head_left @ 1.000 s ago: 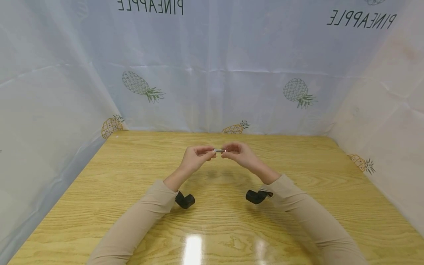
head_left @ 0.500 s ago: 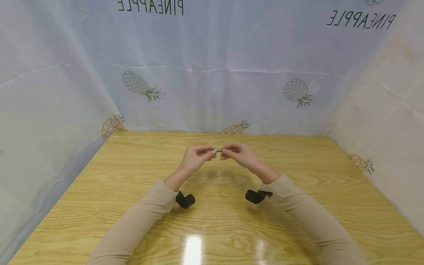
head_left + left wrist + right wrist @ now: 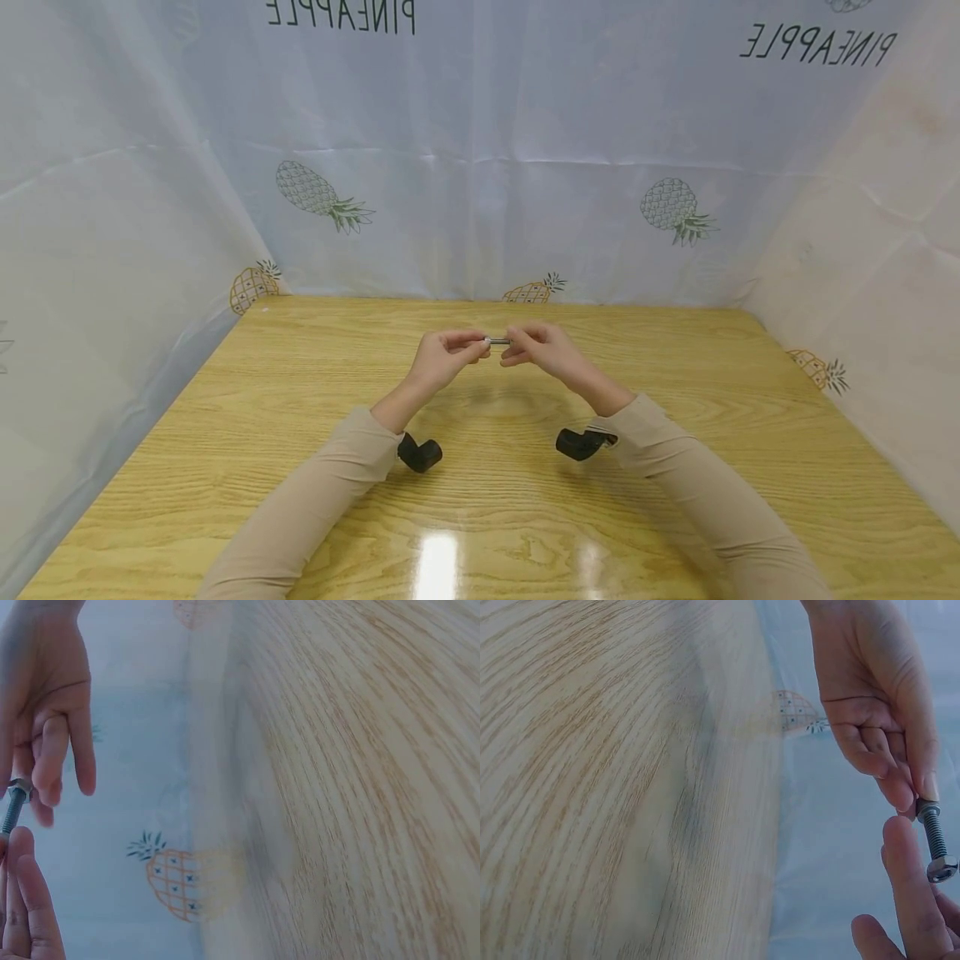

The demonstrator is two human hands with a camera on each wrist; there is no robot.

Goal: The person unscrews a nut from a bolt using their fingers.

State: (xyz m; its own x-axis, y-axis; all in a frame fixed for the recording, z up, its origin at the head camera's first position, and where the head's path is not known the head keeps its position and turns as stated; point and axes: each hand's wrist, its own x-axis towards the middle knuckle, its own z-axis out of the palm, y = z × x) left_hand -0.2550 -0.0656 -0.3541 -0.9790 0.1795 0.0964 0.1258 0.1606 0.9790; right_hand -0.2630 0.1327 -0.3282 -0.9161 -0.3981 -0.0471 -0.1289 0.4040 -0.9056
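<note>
A steel bolt [image 3: 498,341] is held level above the table between the two hands. My left hand [image 3: 444,360] pinches its round head [image 3: 928,805] between thumb and fingertips, as the right wrist view shows. On the far end of the threaded shank sits a hex nut [image 3: 943,868], a short way from the head with bare thread between. My right hand [image 3: 551,350] has its thumb and a finger at this nut, one on each side of it in the left wrist view; its other fingers are loosely bent below.
Beneath the hands spreads a wood-grain table [image 3: 495,500]. White curtains [image 3: 480,225] printed with pineapples stand along its back and both sides. A black wrist camera mount [image 3: 420,454] sticks out below the left sleeve, another mount [image 3: 581,445] below the right one.
The right fingers closed inward over the nut end of the bolt, then shifted slightly back to the right with the thumb turned, baring more of the shank. The left hand stayed still.
</note>
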